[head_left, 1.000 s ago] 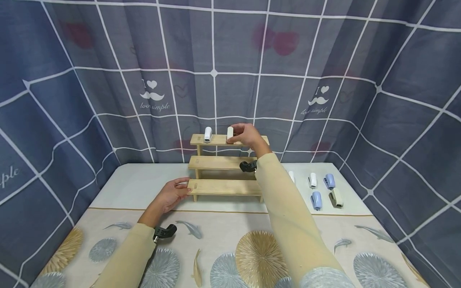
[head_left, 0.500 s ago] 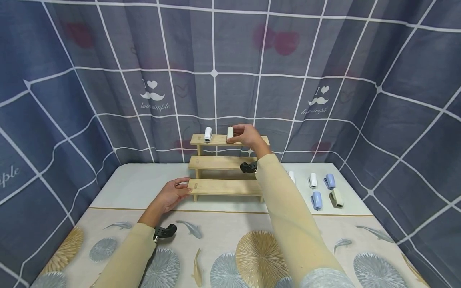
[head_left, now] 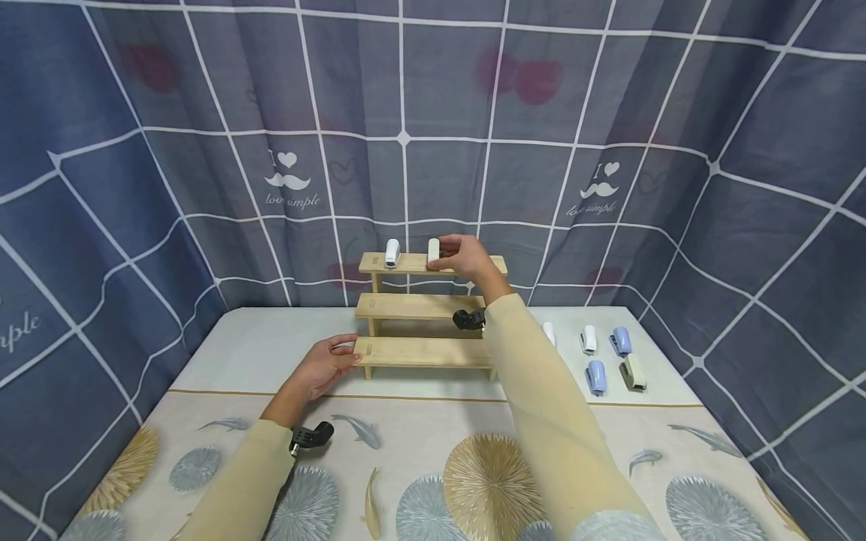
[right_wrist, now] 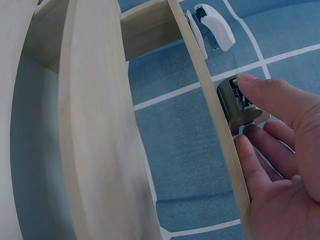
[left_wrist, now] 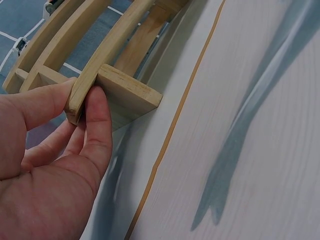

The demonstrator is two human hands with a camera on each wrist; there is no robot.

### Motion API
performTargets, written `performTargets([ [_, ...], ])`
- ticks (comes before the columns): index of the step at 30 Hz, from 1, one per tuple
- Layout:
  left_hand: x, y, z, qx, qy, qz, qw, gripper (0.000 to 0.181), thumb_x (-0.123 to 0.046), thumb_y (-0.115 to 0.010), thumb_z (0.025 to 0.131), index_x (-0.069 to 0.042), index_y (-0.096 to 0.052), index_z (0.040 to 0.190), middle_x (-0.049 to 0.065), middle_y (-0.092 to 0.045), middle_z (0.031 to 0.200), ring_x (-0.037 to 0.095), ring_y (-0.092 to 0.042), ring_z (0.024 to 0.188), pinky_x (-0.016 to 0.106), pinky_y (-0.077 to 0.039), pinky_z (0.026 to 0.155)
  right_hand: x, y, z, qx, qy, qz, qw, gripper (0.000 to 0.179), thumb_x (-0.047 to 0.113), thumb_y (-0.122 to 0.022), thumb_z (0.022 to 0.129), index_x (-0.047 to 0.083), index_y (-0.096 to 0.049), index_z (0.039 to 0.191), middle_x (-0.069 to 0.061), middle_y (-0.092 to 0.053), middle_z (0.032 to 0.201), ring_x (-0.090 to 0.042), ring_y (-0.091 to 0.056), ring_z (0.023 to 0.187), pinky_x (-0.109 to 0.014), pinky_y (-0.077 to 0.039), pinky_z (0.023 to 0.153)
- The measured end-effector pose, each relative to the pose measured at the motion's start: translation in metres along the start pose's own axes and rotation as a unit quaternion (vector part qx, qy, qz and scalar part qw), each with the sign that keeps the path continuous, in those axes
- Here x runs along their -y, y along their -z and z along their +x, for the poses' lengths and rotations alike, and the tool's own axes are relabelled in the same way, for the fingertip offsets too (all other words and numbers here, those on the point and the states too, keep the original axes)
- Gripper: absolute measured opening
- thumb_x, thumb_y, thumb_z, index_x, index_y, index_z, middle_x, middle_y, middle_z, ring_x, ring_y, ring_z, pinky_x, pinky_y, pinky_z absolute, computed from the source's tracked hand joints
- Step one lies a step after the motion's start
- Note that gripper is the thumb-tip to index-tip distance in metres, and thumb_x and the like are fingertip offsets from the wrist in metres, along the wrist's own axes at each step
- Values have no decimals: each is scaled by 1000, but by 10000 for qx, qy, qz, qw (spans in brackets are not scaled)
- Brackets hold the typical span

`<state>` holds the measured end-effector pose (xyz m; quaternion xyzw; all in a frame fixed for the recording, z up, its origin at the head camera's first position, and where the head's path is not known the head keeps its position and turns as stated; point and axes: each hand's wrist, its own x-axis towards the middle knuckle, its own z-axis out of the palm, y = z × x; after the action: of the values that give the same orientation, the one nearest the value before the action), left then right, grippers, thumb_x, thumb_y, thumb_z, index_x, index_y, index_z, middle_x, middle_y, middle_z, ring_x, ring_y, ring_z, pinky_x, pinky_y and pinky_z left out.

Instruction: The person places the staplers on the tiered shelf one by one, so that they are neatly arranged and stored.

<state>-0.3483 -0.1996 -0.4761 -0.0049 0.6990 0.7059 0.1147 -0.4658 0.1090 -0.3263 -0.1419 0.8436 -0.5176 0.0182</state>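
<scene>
My left hand [head_left: 323,368] is pinching the left end of the nearest step [head_left: 422,352] of a pale wooden three-tier stand [head_left: 413,304]. Well apart, my right hand [head_left: 469,257] is gripping a small cream stapler with a dark base [head_left: 433,252] on the farthest step [head_left: 413,263]. A glossy white stapler [head_left: 392,252] is standing to its left; white, blue and cream staplers [head_left: 596,377] are resting at right on the white tabletop [head_left: 284,338].
</scene>
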Motion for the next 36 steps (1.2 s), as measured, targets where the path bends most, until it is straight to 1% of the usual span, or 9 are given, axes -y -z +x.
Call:
performTargets([
  [5,0,0,-1,-9,-1,9,10000,62,5,-63,97,5,-37,153,7,-66,115,8,-68,91,21,-61,81,-4,1,-8,-149,336,10,9993,68,15,-84,86,4,-54,146,-16,-61,142,-31,-59,131,-44,-52,109],
  [8,0,0,-1,-50,31,28,10000,62,4,-63,97,4,-38,153,7,-66,115,8,-68,90,21,-61,79,-8,2,-13,-264,513,148,9982,65,14,-83,87,2,-56,145,-16,-61,144,-32,-59,131,-44,-52,109],
  [13,-1,-1,-1,-77,62,39,9999,62,4,-64,97,4,-38,153,9,-65,118,9,-68,91,21,-61,80,-14,3,-22,-404,634,501,9959,65,13,-82,87,0,-54,145,-17,-59,145,-32,-58,133,-44,-51,111],
  [20,-1,-2,-1,-134,91,118,9998,62,3,-64,97,3,-39,153,13,-65,123,8,-69,91,22,-61,81,-20,5,-40,-442,743,621,9943,62,14,-81,89,2,-56,145,-16,-58,147,-32,-59,131,-46,-52,110],
  [23,0,0,0,-127,65,94,9999,62,3,-64,97,4,-38,153,12,-66,121,8,-69,91,22,-61,81,-25,6,-47,-480,796,838,9921,61,12,-81,88,1,-57,143,-16,-60,145,-33,-61,129,-41,-55,106],
  [27,1,1,0,-99,29,51,9999,62,3,-64,97,4,-37,153,9,-66,118,8,-69,91,21,-61,80,-31,5,-56,-575,926,1064,9883,60,8,-82,86,-2,-58,140,-20,-61,142,-36,-63,126,-30,-58,99],
  [30,2,1,1,-83,5,24,10000,63,4,-64,97,5,-37,153,7,-66,116,7,-69,90,20,-60,79,-35,6,-64,-639,980,1176,9861,58,8,-83,86,-1,-61,138,-21,-62,140,-38,-64,124,-24,-59,95],
  [32,3,1,1,-60,-11,19,10000,63,4,-64,97,5,-36,154,7,-66,115,7,-68,90,20,-60,79,-37,7,-69,-666,1000,1247,9849,57,9,-83,85,1,-62,137,-21,-62,140,-37,-65,122,-22,-59,93],
  [36,3,1,2,-56,-17,1,10000,63,4,-64,97,4,-36,154,5,-67,113,7,-68,90,20,-60,80,-40,10,-81,-772,1042,1298,9830,54,11,-84,85,4,-65,135,-21,-63,138,-28,-69,117,-20,-59,92],
])
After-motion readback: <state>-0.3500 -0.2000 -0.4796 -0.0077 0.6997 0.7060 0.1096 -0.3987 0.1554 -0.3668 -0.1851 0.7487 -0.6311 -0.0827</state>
